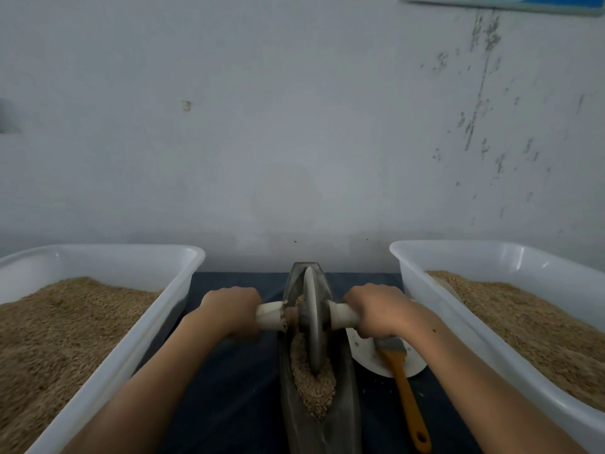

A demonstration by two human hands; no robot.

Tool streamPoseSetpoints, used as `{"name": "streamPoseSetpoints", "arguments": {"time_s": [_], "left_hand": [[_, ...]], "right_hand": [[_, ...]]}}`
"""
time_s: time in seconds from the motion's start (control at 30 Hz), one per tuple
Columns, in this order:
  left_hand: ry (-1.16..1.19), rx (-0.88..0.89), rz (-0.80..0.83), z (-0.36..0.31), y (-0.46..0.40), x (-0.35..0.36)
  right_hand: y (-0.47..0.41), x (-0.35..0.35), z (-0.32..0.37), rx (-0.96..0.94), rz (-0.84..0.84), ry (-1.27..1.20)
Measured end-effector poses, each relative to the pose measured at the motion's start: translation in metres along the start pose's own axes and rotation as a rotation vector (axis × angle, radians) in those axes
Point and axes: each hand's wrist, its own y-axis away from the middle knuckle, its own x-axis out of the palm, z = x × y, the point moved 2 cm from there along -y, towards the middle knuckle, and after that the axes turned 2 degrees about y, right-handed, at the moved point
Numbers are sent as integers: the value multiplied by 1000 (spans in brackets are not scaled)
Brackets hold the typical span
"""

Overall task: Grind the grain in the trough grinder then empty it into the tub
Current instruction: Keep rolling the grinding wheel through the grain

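Observation:
A dark metal trough grinder (288,401) lies lengthwise on the dark cloth in front of me. Its grey grinding wheel (312,322) stands upright in the trough on a pale wooden axle (343,314). Brown grain (314,385) fills the near half of the trough under and behind the wheel. My left hand (230,311) grips the left end of the axle. My right hand (379,311) grips the right end. Two white tubs flank the trough: the left tub (157,309) and the right tub (458,319) both hold a deep layer of grain.
A brush with an orange handle (406,391) lies on a white plate (363,355) just right of the trough, under my right forearm. A bare grey wall stands right behind the tubs. The dark cloth (242,381) covers the table between the tubs.

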Motion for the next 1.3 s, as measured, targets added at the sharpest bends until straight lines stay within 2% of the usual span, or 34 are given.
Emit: {"name": "streamPoseSetpoints", "arguments": {"time_s": [0.13,0.23,0.37,0.6,0.7,0.8,0.97,1.03,1.13,1.3], "left_hand": [[-23,-8,-302,-5,-3,2],[0,-12,-351,-6,-3,4],[-27,-17,-238,-2,-2,5],[2,19,135,-1,3,-3],[-18,18,123,-2,1,-4],[-37,-2,-2,-2,0,-2],[30,-15,-289,-2,-5,6],[42,-15,-351,-4,-4,7],[7,-8,-313,-3,-3,6],[-65,-9,-61,-2,2,1]], "right_hand": [[-1,6,0,60,-173,-10],[-1,9,2,58,-282,-1],[-2,5,2,46,-203,27],[5,1,-5,-9,126,-41],[5,1,-5,-6,159,-81],[0,2,-3,7,63,-14],[-5,8,2,37,-312,63],[-5,11,2,42,-372,51],[-5,10,1,40,-277,28],[-1,3,-3,-1,-4,22]]}}
